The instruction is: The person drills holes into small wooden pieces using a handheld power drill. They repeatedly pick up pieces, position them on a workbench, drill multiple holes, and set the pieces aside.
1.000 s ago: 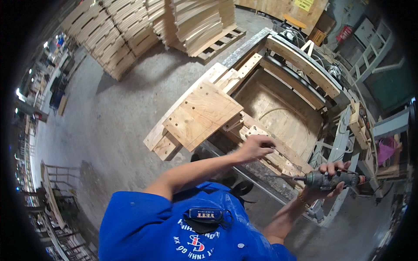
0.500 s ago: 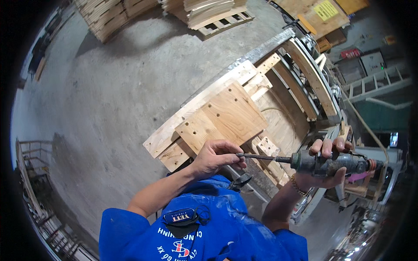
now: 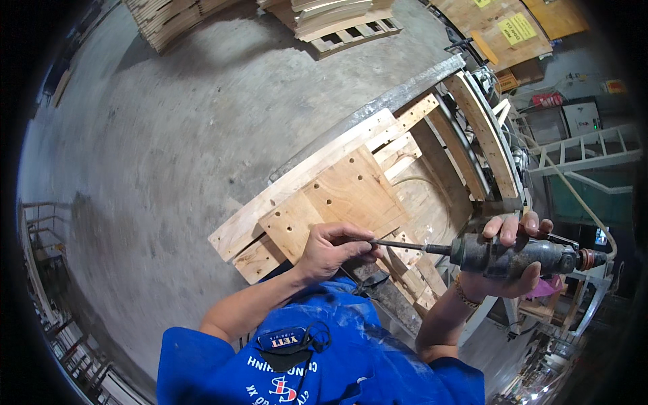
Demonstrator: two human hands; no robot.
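This is looking like a woodworking shop or a small pallet factory. A bare concrete floor (image 3: 169, 155) is spreading wide, and stacks of wooden boards (image 3: 337, 17) are sitting on pallets along its far edge. Plywood sheets (image 3: 513, 27) are leaning against the wall at the upper right. A wooden frame with drilled boards (image 3: 337, 196) is lying on a work stand beside curved wooden pieces (image 3: 482, 135). Metal racks (image 3: 40, 270) are lining the left side, and an air hose (image 3: 574, 196) is trailing past machinery
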